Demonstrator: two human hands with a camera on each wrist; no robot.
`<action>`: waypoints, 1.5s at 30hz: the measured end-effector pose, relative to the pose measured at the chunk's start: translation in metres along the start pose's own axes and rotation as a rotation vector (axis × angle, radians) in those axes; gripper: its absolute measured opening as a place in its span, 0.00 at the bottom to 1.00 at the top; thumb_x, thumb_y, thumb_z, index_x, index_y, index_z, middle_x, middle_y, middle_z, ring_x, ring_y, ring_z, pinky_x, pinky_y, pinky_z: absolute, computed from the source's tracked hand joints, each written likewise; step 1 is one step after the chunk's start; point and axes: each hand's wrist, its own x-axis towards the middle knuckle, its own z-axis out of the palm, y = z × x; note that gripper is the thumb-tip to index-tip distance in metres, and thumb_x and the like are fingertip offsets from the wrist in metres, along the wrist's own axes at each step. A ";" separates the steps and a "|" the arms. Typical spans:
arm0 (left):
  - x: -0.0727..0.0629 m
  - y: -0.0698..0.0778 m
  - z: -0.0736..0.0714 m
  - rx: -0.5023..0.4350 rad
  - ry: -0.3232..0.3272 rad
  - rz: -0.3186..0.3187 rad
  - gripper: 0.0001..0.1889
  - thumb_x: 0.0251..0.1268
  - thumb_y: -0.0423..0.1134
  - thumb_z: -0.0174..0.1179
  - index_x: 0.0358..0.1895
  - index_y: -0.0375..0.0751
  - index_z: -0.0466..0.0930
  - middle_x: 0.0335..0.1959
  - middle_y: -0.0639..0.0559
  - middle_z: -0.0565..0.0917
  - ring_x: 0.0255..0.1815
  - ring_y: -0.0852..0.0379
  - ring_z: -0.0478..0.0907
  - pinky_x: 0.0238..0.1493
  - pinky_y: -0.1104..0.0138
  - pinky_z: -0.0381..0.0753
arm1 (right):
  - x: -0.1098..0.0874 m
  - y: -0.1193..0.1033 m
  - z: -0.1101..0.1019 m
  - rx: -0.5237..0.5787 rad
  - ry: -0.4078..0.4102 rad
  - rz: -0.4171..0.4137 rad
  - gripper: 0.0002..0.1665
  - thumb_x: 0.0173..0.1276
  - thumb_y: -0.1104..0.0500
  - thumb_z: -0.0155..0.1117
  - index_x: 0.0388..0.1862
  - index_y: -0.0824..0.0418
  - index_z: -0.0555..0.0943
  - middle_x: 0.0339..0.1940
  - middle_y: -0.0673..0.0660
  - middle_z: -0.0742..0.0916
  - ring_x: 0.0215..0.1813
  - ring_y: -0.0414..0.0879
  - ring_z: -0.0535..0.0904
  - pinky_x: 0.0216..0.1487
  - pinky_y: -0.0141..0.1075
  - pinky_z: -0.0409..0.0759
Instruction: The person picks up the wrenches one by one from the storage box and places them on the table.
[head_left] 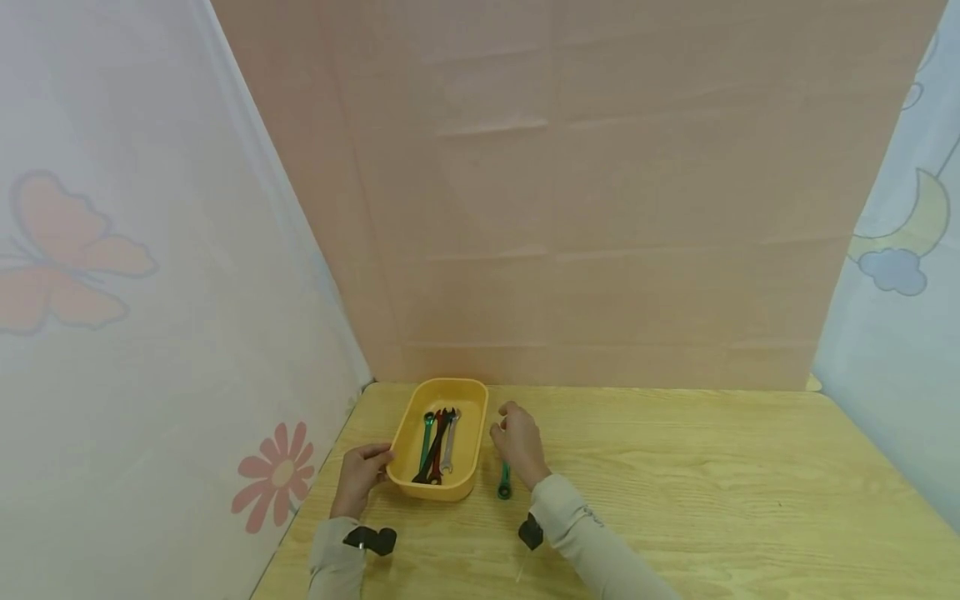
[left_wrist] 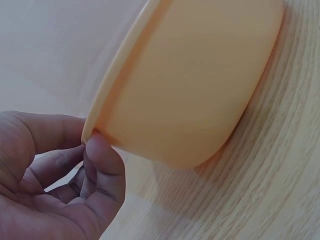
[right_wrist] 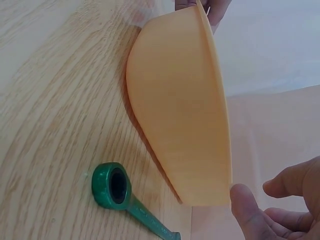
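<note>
I'm standing in what looks like a small makeshift booth, screened off with hanging sheets [head_left: 195,208]. Straight ahead, a plain pinkish-brown sheet [head_left: 637,192] drops behind the pale wood-grain surface [head_left: 712,467], fold creases [head_left: 491,130] running across it. The pale sheet [head_left: 187,350] on the left carries an orange butterfly [head_left: 56,217] and a pink flower [head_left: 282,475]; the bluish sheet [head_left: 885,342] on the right shows a yellow crescent moon [head_left: 934,212] and a blue cloud [head_left: 892,272], prints that would suit a nursery. Only the wrenches [head_left: 431,454] bring a workshop to mind. Whether a home, an office or a lab lies beyond the sheets, I can't tell from here.
</note>
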 end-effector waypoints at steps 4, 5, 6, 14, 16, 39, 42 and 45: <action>0.000 0.000 -0.001 -0.003 0.001 0.002 0.14 0.67 0.26 0.61 0.51 0.17 0.79 0.41 0.29 0.84 0.31 0.50 0.82 0.25 0.70 0.80 | 0.001 -0.002 0.002 -0.019 0.005 -0.007 0.16 0.67 0.67 0.65 0.50 0.75 0.78 0.33 0.61 0.84 0.25 0.43 0.78 0.24 0.33 0.78; -0.001 0.000 0.000 -0.001 0.001 0.001 0.14 0.67 0.26 0.61 0.51 0.17 0.79 0.41 0.29 0.84 0.31 0.49 0.83 0.25 0.70 0.80 | 0.001 -0.002 0.002 -0.022 0.008 -0.009 0.16 0.67 0.67 0.65 0.50 0.75 0.78 0.33 0.61 0.84 0.26 0.44 0.78 0.24 0.34 0.79; -0.001 -0.001 0.000 -0.002 0.002 -0.005 0.14 0.67 0.26 0.61 0.51 0.18 0.80 0.42 0.30 0.84 0.32 0.49 0.83 0.25 0.70 0.80 | 0.001 -0.003 0.003 -0.024 0.008 -0.007 0.15 0.67 0.67 0.65 0.50 0.75 0.79 0.33 0.61 0.84 0.26 0.44 0.78 0.25 0.34 0.79; -0.001 -0.001 0.001 0.005 -0.005 -0.005 0.14 0.67 0.26 0.60 0.52 0.18 0.79 0.44 0.27 0.83 0.34 0.47 0.84 0.26 0.70 0.81 | 0.002 -0.006 0.008 -0.012 0.006 -0.011 0.15 0.66 0.68 0.65 0.49 0.74 0.79 0.31 0.60 0.83 0.24 0.43 0.76 0.22 0.33 0.76; -0.002 -0.001 0.001 0.005 -0.006 -0.006 0.14 0.67 0.26 0.60 0.53 0.18 0.79 0.45 0.27 0.83 0.34 0.47 0.84 0.26 0.70 0.81 | 0.002 -0.007 0.008 0.002 -0.004 -0.001 0.15 0.67 0.67 0.64 0.50 0.74 0.78 0.29 0.58 0.83 0.22 0.42 0.75 0.21 0.32 0.75; -0.004 0.000 0.001 0.001 -0.007 -0.008 0.14 0.68 0.26 0.60 0.53 0.19 0.79 0.43 0.29 0.84 0.33 0.48 0.83 0.27 0.69 0.81 | 0.001 -0.017 0.015 0.033 -0.006 -0.012 0.17 0.66 0.67 0.67 0.50 0.75 0.78 0.29 0.59 0.84 0.18 0.37 0.73 0.18 0.27 0.73; -0.003 0.003 0.000 0.011 -0.002 -0.010 0.14 0.68 0.26 0.60 0.53 0.20 0.79 0.44 0.30 0.84 0.34 0.48 0.83 0.27 0.70 0.81 | 0.003 -0.020 0.016 0.043 -0.005 -0.014 0.17 0.66 0.67 0.67 0.51 0.75 0.78 0.30 0.59 0.84 0.18 0.37 0.73 0.18 0.27 0.73; -0.003 0.003 -0.001 0.016 0.003 -0.016 0.15 0.68 0.27 0.60 0.54 0.20 0.79 0.45 0.30 0.84 0.35 0.48 0.84 0.27 0.70 0.81 | 0.004 -0.022 0.017 0.038 -0.001 -0.036 0.17 0.66 0.67 0.66 0.51 0.75 0.79 0.28 0.58 0.83 0.18 0.37 0.73 0.18 0.28 0.73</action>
